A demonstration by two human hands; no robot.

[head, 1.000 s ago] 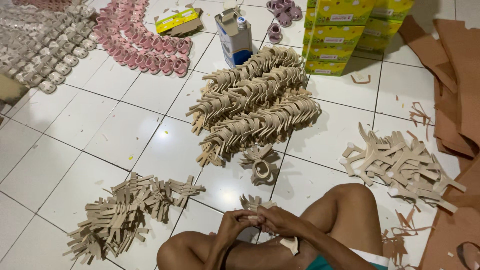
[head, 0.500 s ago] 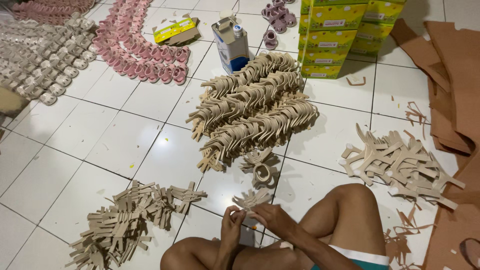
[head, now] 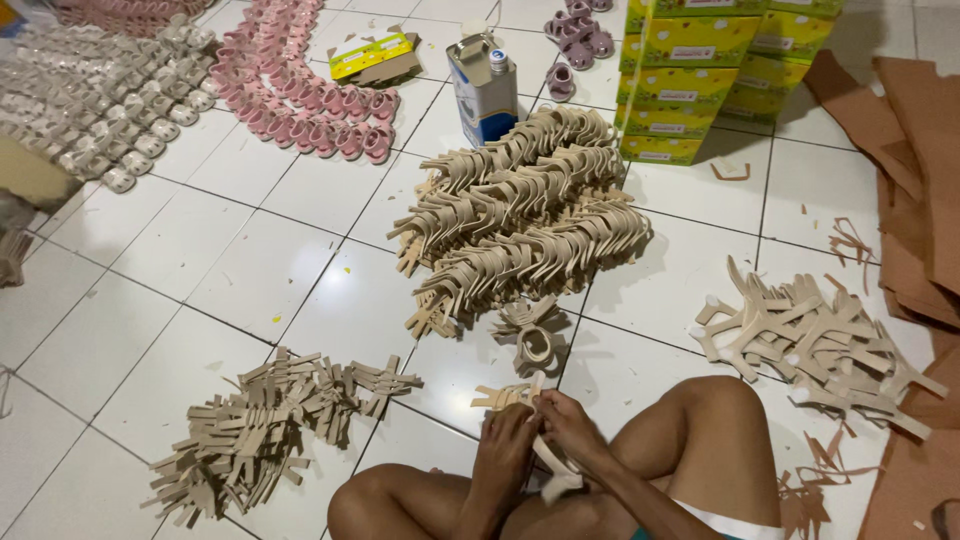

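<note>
While gripped, strap piece (head: 520, 398) between both hands.

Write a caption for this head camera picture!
Both hands bend a beige strap piece among strap piles on white tiles.

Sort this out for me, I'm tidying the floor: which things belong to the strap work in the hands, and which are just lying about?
In use:
left hand and right hand on one beige strap piece
flat strap pile
folded strap rows
loose strap heap

Lying about:
pink sandals
yellow boxes
metal can
brown sheets
</note>
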